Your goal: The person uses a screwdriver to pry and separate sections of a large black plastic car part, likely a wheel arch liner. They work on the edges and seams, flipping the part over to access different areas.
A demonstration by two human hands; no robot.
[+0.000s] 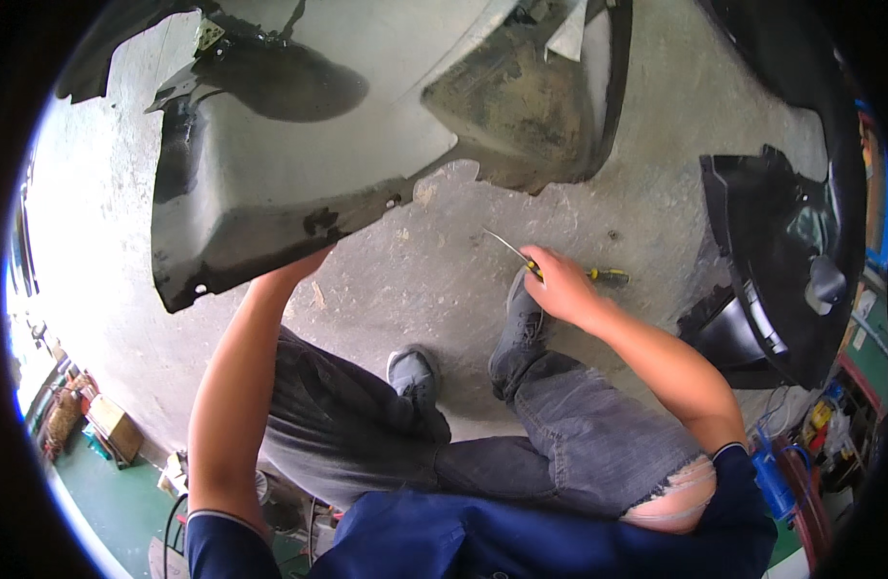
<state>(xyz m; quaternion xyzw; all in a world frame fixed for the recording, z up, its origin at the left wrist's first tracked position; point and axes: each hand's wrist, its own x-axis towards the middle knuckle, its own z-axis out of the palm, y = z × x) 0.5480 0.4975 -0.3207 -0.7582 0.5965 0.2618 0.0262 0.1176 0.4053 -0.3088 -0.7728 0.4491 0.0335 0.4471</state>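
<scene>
A large, grey moulded car panel with dark stains and a black, notched edge fills the upper left and middle. My left hand reaches under its near edge; the fingers are hidden behind it. Above the floor, my right hand is closed round a thin screwdriver-like tool. Its slim metal shaft points up and left, toward the panel but apart from it. Just right of that hand shows a yellow and black handle; I cannot tell whether it belongs to the same tool.
A black moulded plastic piece lies on the concrete floor at the right. My shoes stand below the panel. Boxes and tools sit at the lower left; a blue cylinder and clutter are at the lower right.
</scene>
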